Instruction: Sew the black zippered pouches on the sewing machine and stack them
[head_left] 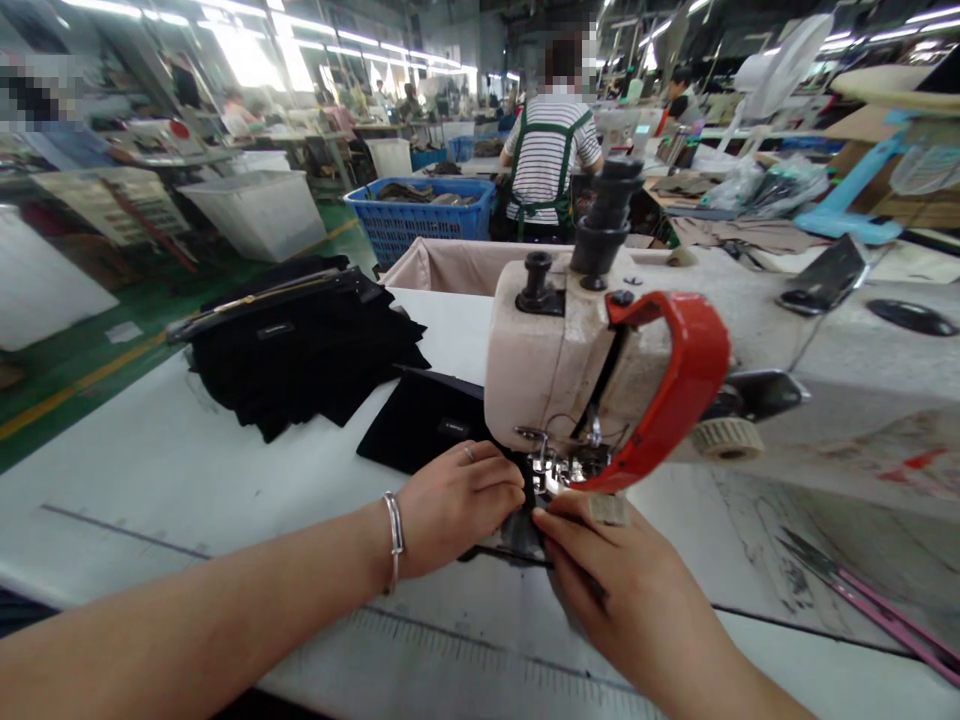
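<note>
A black fabric piece (420, 415) with a small label lies on the white table and runs under the presser foot (551, 475) of a sewing machine (540, 370). My left hand (466, 495), a bracelet at its wrist, has its fingers bent and closed on the fabric just left of the foot. Close in front of the foot, my right hand (600, 550) pinches the near edge of the same fabric. A tape or pad wraps one right finger. The fabric under the fingers is partly hidden.
Black fabric pieces (300, 350) are heaped at the left. A red guard (697, 370) curves over the needle area. Pink-handled scissors (862, 600) lie at the right. Behind stand a blue basket (427, 215) and a person in a striped shirt (551, 150).
</note>
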